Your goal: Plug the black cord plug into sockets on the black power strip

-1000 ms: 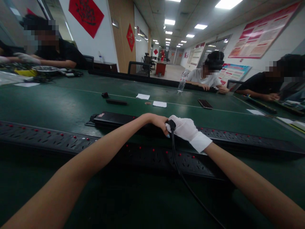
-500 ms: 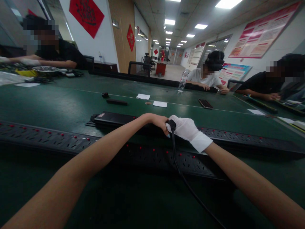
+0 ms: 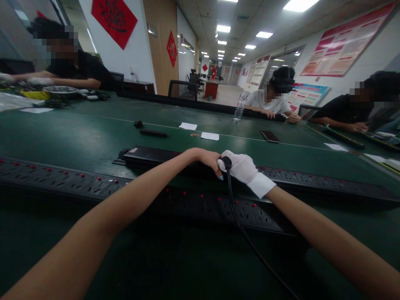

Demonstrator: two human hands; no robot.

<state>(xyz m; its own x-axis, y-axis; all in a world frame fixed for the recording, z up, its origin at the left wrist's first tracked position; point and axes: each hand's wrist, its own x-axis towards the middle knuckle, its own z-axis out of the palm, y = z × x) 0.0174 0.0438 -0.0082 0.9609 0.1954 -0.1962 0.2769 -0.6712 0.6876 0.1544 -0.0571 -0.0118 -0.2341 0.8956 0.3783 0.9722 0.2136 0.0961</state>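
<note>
A long black power strip (image 3: 309, 183) with red lights or buttons lies across the green table. My bare left hand (image 3: 210, 160) is wrapped over its middle, thumb on the near side, the other fingers mostly hidden behind. Right beside it, my white-gloved right hand (image 3: 239, 164) is closed around a black power plug (image 3: 227, 163) at the strip. Whether the plug's pins sit in a socket is hidden. Its black cord (image 3: 242, 229) hangs down toward the lower right. Closer to me lies a second black power strip (image 3: 190, 208), partly covered by my left forearm.
Beyond the strips lie white paper slips (image 3: 210, 136), a dark bar (image 3: 153, 133), a phone (image 3: 269, 136) and a water bottle (image 3: 239, 107). Co-workers sit at the far left, far side and right. Cables and a metal bowl (image 3: 61, 91) are at left.
Both hands keep their places on the strip and the plug. My right wrist and the cord have shifted very slightly.
</note>
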